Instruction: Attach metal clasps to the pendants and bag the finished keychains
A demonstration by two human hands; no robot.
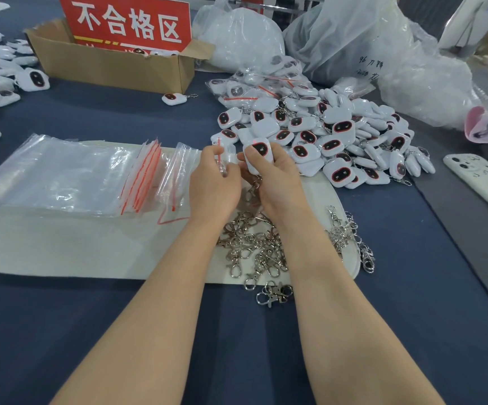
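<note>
Blue-clothed table (91, 331): zip bag stack (61, 176) left, plenty unused; left hand (213, 182) pinches small bag (224, 159); right hand (278, 182) grips pendant (259, 153), attached clasp (255, 185) hanging, seemingly about to bag; loose clasps (254, 247) below; few filled bags (251, 89) behind; pendant heap (339, 135) right, so most work left

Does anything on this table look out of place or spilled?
Two small things. One white keychain lies alone on the blue cloth beside the cardboard box, apart from the big pendant pile. A few metal clasps lie past the white mat's near edge, on the cloth.
</note>
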